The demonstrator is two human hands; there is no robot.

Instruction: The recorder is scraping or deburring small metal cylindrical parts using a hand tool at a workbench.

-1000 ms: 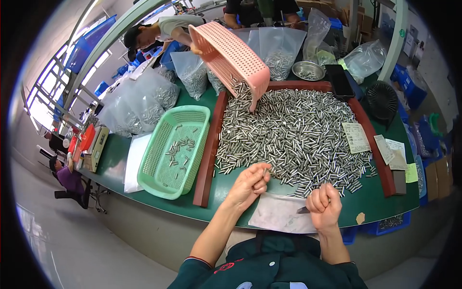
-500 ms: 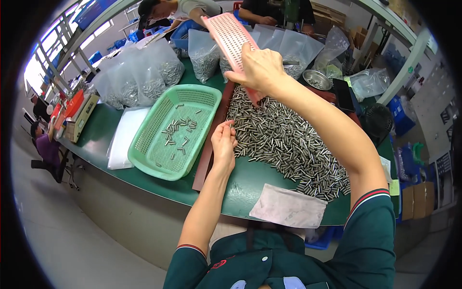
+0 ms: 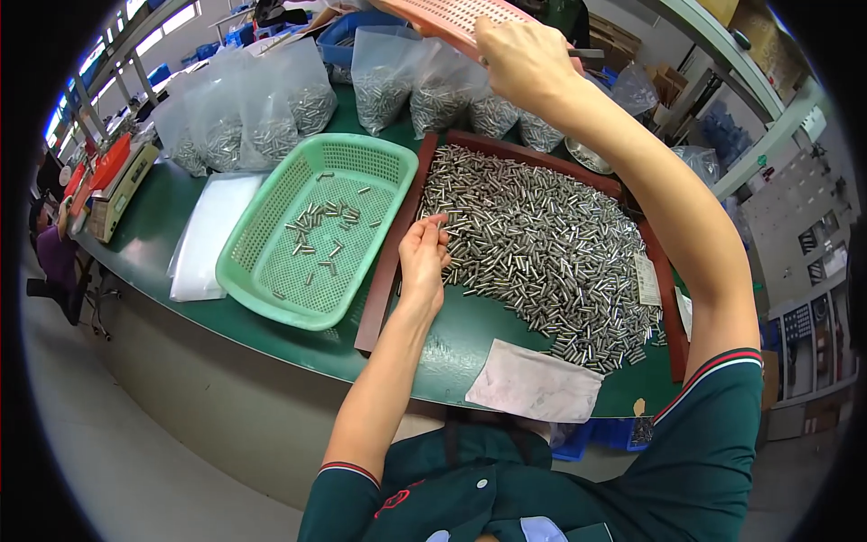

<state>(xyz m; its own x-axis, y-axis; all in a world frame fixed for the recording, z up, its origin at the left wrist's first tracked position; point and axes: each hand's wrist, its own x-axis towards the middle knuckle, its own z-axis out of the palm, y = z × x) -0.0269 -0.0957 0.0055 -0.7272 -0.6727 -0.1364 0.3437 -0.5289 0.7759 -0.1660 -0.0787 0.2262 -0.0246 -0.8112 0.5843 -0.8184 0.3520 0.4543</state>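
a green worktable carries a dark red frame around a heap of short metal pins; grey floor lies below, and a person in purple sits at far left. the left hand, fingertips drawn together, is at the heap's left margin; whether it grips a pin cannot be told. the right hand is closed on the edge of a pink basket, raised beyond the heap and cut off by the upper border. the right arm partly covers a metal bowl; a dark strip beside the right hand is hard to make out. counted: one green basket, left of the frame, with a few dozen pins; one pale cloth; about eight clear bags of pins; heaped pins, too many to count.
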